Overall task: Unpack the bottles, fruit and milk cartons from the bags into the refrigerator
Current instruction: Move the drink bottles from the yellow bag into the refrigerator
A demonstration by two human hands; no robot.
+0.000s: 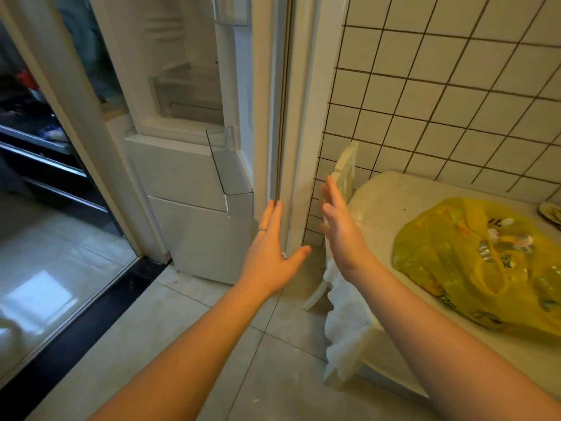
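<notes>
The white refrigerator point(194, 165) stands ahead on the left with its door point(279, 117) swung open edge-on toward me; clear door bins point(230, 165) and inner shelves show. My left hand point(270, 250), a ring on one finger, is stretched flat with fingers apart, fingertips at the door's edge. My right hand point(340, 229) is held flat and empty just right of the door, in front of the tiled wall. A yellow plastic bag point(473, 268) with items inside lies on the white table point(394, 202) at right. A white bag point(346, 165) sticks up at the table's far corner.
A white frilled cloth point(343, 323) hangs off the table's edge. White square wall tiles point(440, 101) back the table. A sliding glass door with a dark floor track point(76, 314) is on the left. A small dish point(551, 212) sits at the far right edge.
</notes>
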